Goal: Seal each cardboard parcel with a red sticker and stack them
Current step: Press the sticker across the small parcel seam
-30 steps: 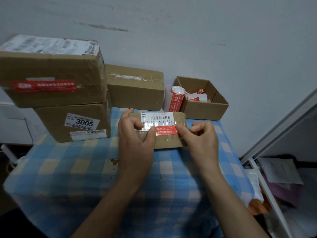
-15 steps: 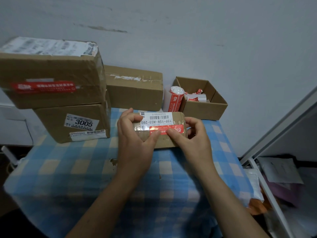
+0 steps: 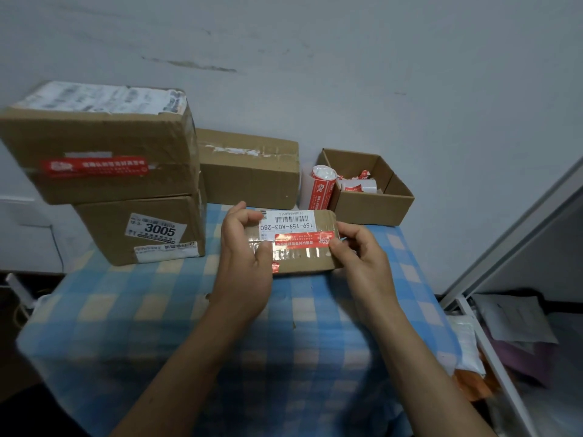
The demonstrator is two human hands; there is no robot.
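While the checked desk point(image 3: 126, 310) fills the lower frame and a two-parcel stack point(image 3: 104, 140) stands upper left, we grip the small parcel point(image 3: 309, 263) at centre, left hand point(image 3: 243, 263) and right hand point(image 3: 362, 263) curled round its ends, red sticker point(image 3: 303, 239) on top.

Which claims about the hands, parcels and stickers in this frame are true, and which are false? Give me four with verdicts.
1. The left hand and right hand both grip the small parcel over the checked cloth. True.
2. The small parcel's red sticker sits above its white label. False: it lies along the label's lower edge.
3. The box marked 3005 has an upper box stacked on it. True.
4. The upper box carries no sticker. False: a red strip crosses its front.
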